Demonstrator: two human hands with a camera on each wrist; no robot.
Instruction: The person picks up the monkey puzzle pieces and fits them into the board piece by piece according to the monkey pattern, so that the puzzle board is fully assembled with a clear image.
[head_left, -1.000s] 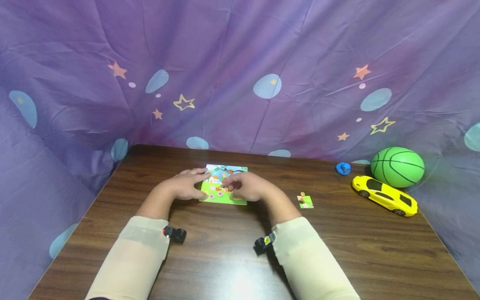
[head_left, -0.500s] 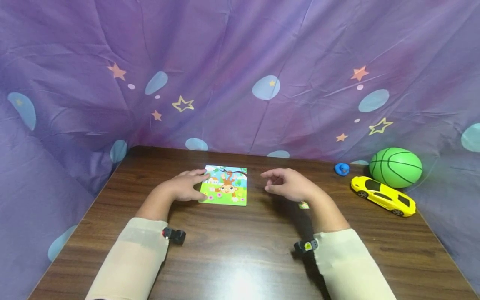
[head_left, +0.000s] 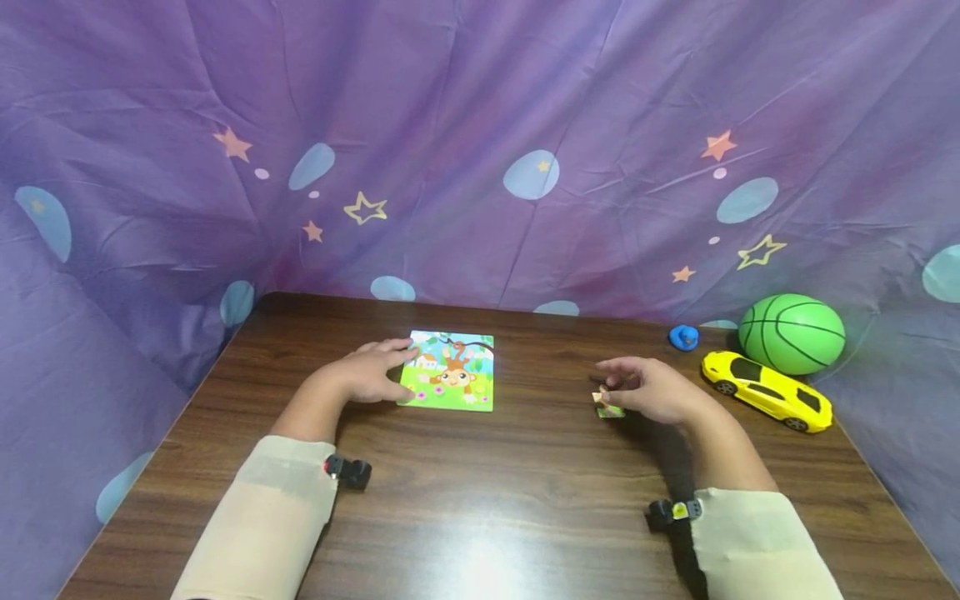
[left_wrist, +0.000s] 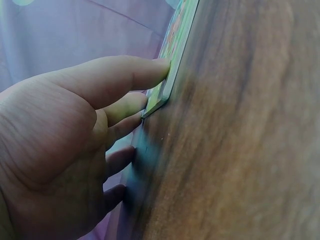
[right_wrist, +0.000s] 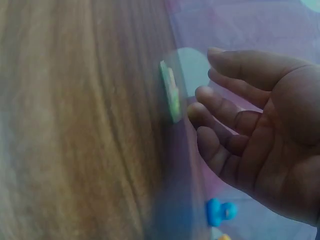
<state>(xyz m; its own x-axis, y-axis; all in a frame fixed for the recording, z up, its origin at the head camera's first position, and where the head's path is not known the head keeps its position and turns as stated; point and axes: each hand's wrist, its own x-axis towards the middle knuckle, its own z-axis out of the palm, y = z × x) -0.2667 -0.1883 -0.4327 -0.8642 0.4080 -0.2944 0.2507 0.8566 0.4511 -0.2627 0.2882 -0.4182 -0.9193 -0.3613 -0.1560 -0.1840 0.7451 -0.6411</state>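
Note:
A square jigsaw puzzle (head_left: 453, 379) with a hanging monkey lies flat on the table. At its left edge rests my left hand (head_left: 367, 372), thumb and index finger touching the border; the left wrist view shows the thumb (left_wrist: 145, 72) on the puzzle's corner. My right hand (head_left: 652, 390) hovers over a loose puzzle piece (head_left: 611, 412), hiding part of it in the head view. Seen from the right wrist, the fingers (right_wrist: 220, 110) are loosely bent and apart from the piece (right_wrist: 171, 92), holding nothing.
A yellow toy car (head_left: 767, 392) stands to the right of my right hand. Behind it sit a green ball (head_left: 792, 335) and a small blue rubber duck (head_left: 684, 337). A purple curtain (head_left: 450, 150) hangs along the back of the wooden table (head_left: 450, 492).
My right hand has left the puzzle and travelled right to above the loose piece. The monkey picture is uncovered. My left hand has stayed at the puzzle's left edge.

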